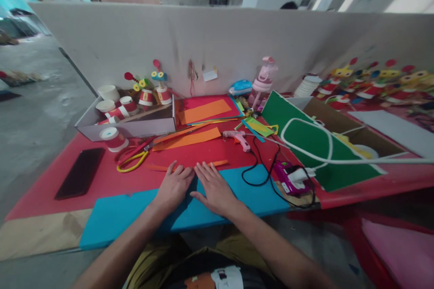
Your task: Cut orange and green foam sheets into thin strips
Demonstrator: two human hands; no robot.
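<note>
An orange paper strip [220, 162] lies crosswise on the red table covering near the blue sheet [118, 216]. My left hand [175, 186] rests on the strip, its fingers partly bent and apart. Beside it, my right hand [215, 187] lies flat with fingers stretched, the fingertips on the strip's middle. Behind the hands are wider orange strips [193, 138]. Scissors with yellow and red handles [134, 161] lie to the left, and a pink glue gun [239, 138] to the right.
A black phone [80, 174] and a paper cup [113, 139] are at the left, before a box of cups [149, 130]. A purple power socket [290, 180], cables and a green board [298, 144] stand right. A white partition [135, 45] rises behind.
</note>
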